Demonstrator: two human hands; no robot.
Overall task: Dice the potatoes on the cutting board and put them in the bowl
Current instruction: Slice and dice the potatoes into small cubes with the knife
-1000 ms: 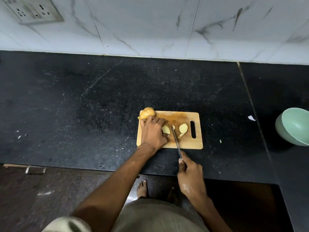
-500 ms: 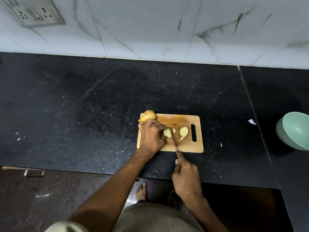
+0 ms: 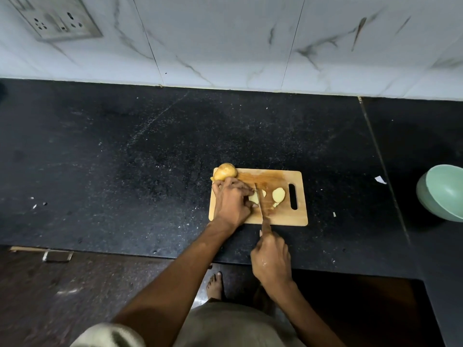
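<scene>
A rectangular light wooden cutting board (image 3: 280,216) with a slot handle at its right end lies on the black speckled stone bench (image 3: 125,159). The left hand (image 3: 231,202) rests on the board's left half, fingers curled down over a pale cut potato piece (image 3: 255,196) and holding it in place. The right hand (image 3: 271,259) hangs over the bench's near edge, closed round the handle of a slim kitchen knife (image 3: 261,209), whose blade runs away from the person across the board and sits against the held piece, just beside the left fingertips. A peeled-looking pale potato slice (image 3: 278,195) lies flat to the right of the blade, near the slot, with small scraps beside it. A whole yellow-brown potato (image 3: 225,171) sits at the board's far left corner, touching the back of the left hand. A pale green round bowl (image 3: 442,194) stands tilted at the right edge of view, well apart from the board. A white marbled tile wall (image 3: 225,41) rises behind the bench
</scene>
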